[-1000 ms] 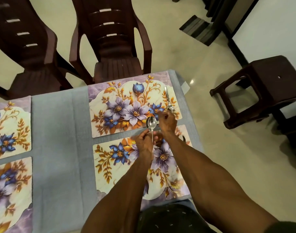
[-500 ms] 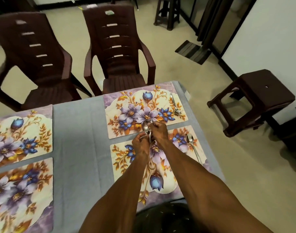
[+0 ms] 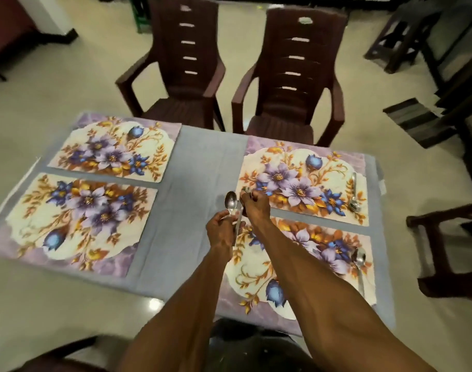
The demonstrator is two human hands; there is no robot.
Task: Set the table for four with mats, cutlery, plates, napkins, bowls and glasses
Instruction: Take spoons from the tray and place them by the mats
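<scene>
Over tablecloth point(image 3: 202, 167): spoon point(image 3: 230, 202) bowl-end away

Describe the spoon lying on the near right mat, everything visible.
The spoon looks like shiny, silver-coloured metal, with an oval bowl and a slim straight handle. It lies flat along the right edge of the near right mat, bowl toward the far side, handle pointing back toward the person. Neither hand touches it.

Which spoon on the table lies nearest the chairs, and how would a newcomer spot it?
Start at the right chair; the mat just below it is the far right one. The spoon lies along that mat's right edge. Unlike the other laid spoon, its bowl points toward the person.
</scene>
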